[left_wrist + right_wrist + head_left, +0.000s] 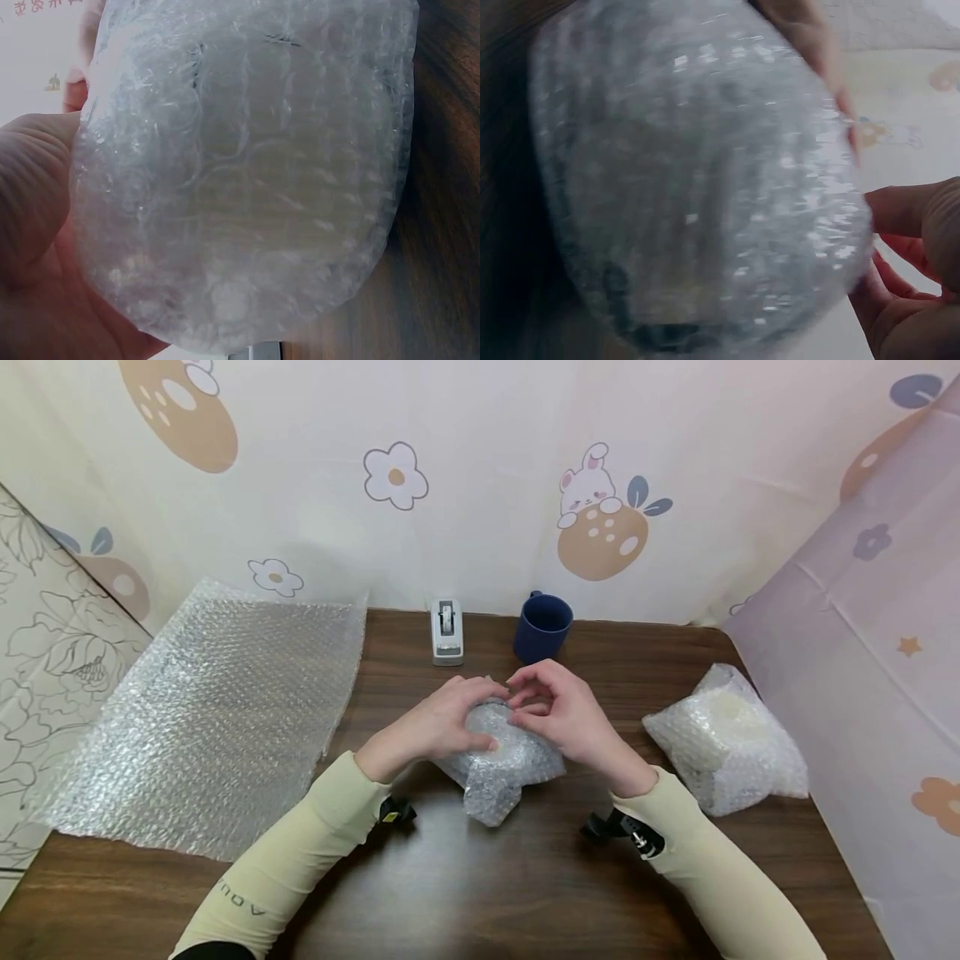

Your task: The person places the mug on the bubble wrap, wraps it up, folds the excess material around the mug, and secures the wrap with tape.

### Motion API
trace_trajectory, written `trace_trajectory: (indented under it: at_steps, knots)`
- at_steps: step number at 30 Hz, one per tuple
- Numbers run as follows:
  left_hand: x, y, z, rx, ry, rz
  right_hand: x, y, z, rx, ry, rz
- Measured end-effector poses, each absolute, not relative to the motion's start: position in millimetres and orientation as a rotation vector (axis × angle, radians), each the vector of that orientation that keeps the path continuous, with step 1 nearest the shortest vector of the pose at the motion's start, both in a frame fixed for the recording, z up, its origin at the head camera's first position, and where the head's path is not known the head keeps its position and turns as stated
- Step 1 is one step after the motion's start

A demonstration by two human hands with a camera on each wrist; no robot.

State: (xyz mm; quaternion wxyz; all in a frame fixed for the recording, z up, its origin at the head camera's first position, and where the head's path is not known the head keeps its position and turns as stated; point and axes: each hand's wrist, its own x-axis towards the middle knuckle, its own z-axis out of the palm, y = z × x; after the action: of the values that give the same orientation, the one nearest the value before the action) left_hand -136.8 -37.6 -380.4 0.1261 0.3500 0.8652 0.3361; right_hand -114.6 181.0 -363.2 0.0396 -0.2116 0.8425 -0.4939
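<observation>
A bundle in bubble wrap (504, 768) stands on the table in front of the person, its wrap flaring out near the base and a flap pointing toward the viewer. Something pale shows blurrily through the wrap (285, 195) in the left wrist view. The left hand (453, 720) grips the bundle from its left, thumb on top and fingers over the far side. With curled fingers, the right hand (562, 714) pinches at the wrap's upper far edge, close to the left fingertips. In the right wrist view its thumb (900, 210) meets the edge of the wrap.
A large bubble wrap sheet (217, 718) covers the table's left side. At the back stand a white tape dispenser (447, 635) and a dark blue mug (543, 628). Another bubble-wrapped bundle (727, 739) sits at the right, beside the patterned curtain (847, 635).
</observation>
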Motion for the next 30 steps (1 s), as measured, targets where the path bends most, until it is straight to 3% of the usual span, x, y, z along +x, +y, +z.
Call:
trace_trajectory:
  at_steps: [17, 24, 30]
  knots:
    - [-135.3, -37.3, -379.5, 0.899, 2.536, 1.008, -113.8, 176.1, -360.9, -0.636, 2.796, -1.089]
    - [-136.5, -36.9, -382.3, 1.12, 2.49, 1.039, -123.1, 184.1, -368.3, -0.462, 2.599, -1.211]
    - [-136.5, -37.5, -379.3, 1.138, 2.477, 0.957, -128.4, 190.7, -376.1, -0.435, 2.447, -1.338]
